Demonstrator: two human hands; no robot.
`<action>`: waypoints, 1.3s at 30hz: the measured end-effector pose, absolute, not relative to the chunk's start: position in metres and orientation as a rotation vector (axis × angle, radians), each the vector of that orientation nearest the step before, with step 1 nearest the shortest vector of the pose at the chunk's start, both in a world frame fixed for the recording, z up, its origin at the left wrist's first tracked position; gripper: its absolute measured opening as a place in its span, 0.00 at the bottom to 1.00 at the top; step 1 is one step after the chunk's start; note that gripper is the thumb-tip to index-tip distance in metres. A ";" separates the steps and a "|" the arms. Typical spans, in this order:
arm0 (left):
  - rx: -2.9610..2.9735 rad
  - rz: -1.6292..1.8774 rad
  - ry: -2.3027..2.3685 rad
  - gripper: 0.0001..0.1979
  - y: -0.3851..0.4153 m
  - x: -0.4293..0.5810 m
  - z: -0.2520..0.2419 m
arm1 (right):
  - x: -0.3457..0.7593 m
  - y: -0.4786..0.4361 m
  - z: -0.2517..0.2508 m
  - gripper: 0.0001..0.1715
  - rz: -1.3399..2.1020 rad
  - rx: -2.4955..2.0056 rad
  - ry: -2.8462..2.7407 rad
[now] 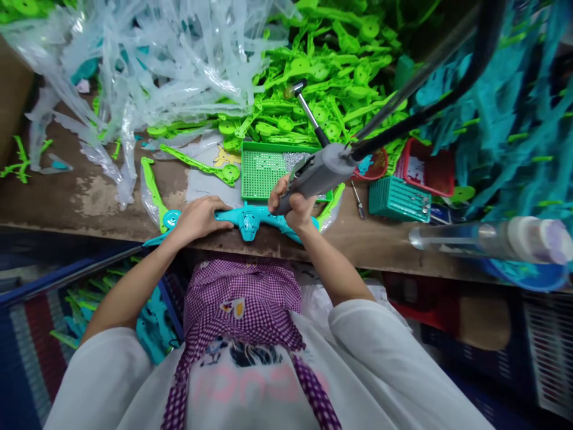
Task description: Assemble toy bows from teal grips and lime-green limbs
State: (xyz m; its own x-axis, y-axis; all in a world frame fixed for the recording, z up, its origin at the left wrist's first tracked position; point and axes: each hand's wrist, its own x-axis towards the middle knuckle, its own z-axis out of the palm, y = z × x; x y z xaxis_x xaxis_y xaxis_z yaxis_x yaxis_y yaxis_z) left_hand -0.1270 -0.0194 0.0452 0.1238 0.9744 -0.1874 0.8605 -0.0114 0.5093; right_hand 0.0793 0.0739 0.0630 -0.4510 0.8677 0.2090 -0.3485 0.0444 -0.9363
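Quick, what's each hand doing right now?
Left hand: closed on the turquoise plastic part.
Right hand: closed around the grey handheld tool.

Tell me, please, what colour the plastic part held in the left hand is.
The plastic part is turquoise blue, seen best in the head view.

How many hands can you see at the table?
2. The left hand holds one side of the turquoise part; the right hand is wrapped around the grey power tool.
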 end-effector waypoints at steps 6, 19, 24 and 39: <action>1.888 0.300 1.741 0.22 -0.020 -0.129 0.041 | 0.083 0.073 0.056 0.33 1.559 -0.644 -1.391; 0.850 1.332 2.185 0.20 -0.092 -0.187 0.072 | 0.046 0.053 0.096 0.37 1.364 -0.709 -1.191; 0.303 1.179 1.925 0.26 -0.108 -0.209 0.061 | 0.006 0.048 0.069 0.46 1.222 -0.834 -1.252; 0.235 0.984 1.525 0.27 -0.079 -0.193 0.063 | -0.025 0.061 0.048 0.50 1.182 -0.769 -1.283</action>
State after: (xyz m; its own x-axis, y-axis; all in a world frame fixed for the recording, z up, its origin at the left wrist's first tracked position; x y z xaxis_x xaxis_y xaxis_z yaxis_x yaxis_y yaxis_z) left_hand -0.1933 -0.0793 0.0635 -0.2357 0.6540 -0.7188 -0.3854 0.6161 0.6869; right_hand -0.0247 0.0609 0.0483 -0.1127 0.9464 0.3027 -0.2246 0.2725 -0.9356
